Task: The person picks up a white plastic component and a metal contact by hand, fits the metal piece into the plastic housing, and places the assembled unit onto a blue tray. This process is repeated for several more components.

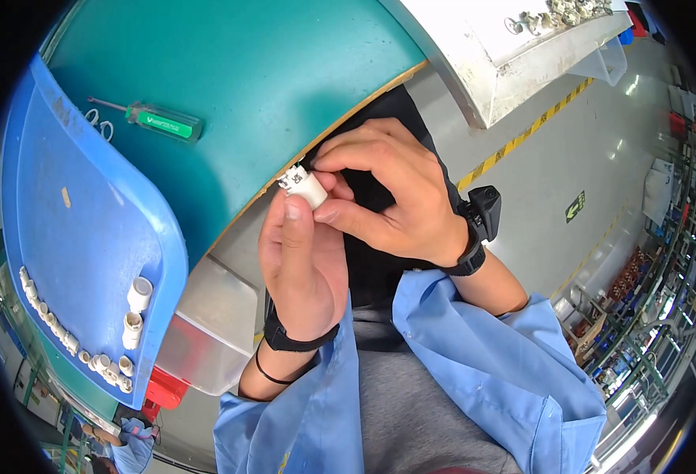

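A small white cylindrical plastic part, with notches and dark metal bits at one end, is held up near the table's edge. My left hand grips it between thumb and fingers from below. On its other side my right hand is closed around it, the thumb against the lower end and the index fingertip by the notched end. Fingertips partly cover the part, so some of it is hidden. A green-handled screwdriver lies on the green table, beside two small rings.
At left, a blue tray has several similar white parts along its near edges. A clear plastic bin and a red container sit below. A white metal surface at upper right bears small metal pieces. Another person is at lower left.
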Motion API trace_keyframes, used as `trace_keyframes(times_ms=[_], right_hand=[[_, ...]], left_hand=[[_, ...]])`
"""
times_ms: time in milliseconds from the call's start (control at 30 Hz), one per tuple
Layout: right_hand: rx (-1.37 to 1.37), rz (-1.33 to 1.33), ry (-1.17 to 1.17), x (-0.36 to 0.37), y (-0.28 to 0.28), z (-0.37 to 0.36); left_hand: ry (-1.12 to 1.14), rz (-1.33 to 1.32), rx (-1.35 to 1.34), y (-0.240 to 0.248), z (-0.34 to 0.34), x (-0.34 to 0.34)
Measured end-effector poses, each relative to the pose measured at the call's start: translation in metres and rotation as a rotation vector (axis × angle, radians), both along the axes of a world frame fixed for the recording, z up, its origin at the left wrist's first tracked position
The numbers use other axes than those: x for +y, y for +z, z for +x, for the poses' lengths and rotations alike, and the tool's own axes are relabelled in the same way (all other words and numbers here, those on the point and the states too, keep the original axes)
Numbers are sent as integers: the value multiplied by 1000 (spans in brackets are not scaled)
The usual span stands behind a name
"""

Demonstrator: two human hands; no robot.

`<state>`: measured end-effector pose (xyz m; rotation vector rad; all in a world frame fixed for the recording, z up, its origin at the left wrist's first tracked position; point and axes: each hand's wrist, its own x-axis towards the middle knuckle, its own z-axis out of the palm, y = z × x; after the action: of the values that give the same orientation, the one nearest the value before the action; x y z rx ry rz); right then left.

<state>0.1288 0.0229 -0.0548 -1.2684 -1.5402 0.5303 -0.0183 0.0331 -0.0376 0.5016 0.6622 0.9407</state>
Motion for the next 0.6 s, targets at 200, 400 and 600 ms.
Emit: trace_keyframes(times_ms=[200,400,600], right_hand=[[-65,2,114,12,-5,16],[-168,161,148,23,-20,19],[-122,184,135,26,-25,11]], left_hand=[[34,32,-16,-5,8,4],[36,88,18,-8,5,3],[-44,222,38,-19,-8,11]])
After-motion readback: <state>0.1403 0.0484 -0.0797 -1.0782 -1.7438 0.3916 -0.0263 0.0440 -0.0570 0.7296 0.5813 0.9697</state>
